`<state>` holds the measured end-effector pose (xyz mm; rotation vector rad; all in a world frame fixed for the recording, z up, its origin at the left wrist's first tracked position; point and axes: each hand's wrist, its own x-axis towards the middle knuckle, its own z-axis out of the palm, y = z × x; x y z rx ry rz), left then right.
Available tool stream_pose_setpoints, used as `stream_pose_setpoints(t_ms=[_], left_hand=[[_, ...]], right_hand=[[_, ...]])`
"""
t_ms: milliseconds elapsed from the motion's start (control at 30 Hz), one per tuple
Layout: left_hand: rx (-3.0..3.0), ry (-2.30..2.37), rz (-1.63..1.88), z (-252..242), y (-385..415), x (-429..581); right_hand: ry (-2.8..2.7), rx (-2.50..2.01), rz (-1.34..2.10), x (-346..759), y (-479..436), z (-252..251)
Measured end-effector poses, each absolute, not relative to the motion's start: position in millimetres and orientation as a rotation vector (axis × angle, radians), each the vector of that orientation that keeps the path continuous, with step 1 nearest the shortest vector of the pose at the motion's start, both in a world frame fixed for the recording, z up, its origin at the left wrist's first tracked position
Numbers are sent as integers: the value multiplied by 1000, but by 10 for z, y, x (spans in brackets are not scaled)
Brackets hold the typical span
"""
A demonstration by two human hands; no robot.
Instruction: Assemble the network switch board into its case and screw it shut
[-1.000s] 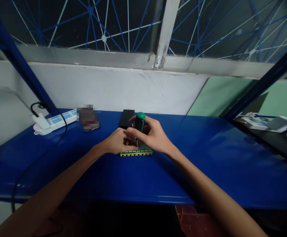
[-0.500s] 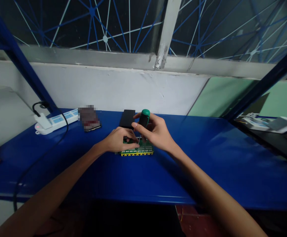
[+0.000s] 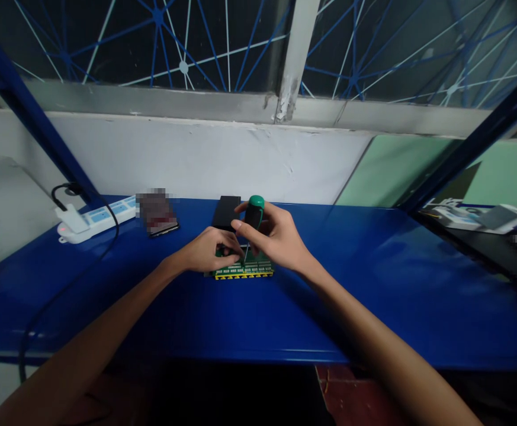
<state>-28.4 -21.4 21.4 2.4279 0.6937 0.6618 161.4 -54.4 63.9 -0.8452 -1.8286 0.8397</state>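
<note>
My right hand (image 3: 281,238) grips a screwdriver (image 3: 254,214) by its black handle with a green cap. The screwdriver stands nearly upright, its thin shaft pointing down onto a green circuit board (image 3: 262,267). A yellow strip with dark notches runs along the board's front edge. My left hand (image 3: 202,249) rests on the board's left side, fingers curled over it and thumb close to the shaft. Its fingertips partly cover the board, and whether they also pinch something small is hidden. Just behind the hands lies a flat black box (image 3: 226,212).
On the blue table (image 3: 351,296), a white power strip (image 3: 102,219) with a plugged-in adapter sits at back left, beside a blurred phone-like object (image 3: 158,214). A black cable (image 3: 87,266) runs down to the front left edge. Papers and devices (image 3: 480,218) lie far right.
The view has shifted slightly, so everything sits a little further left. My left thumb has drawn back slightly from the screwdriver's tip. The right hand keeps its grip.
</note>
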Motion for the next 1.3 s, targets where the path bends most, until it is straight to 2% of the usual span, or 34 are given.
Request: stream_pose_setpoints(t_ms=[300,500,767,1000,1167,1300], left_hand=[[2416,754,572,180,-188,-296],[2395,797,754,157,-159,-287],[2401,1118,1001,165,-69,-374],[2536,1240,877,25,14,-412],[2501,1286,875,96,-4,-432],[2440,1226,670,207,-2,-513]], right_hand=[[-1781,-837,811,1610,-558,650],[-1662,-832,683,1619,-532,627],[-1526,-902,629,1627,-466,609],[-1591,-927,589,1613,-483,587],[-1627,-946,594,1612,-474,566],[-1645,-958,611,1614,-461,554]])
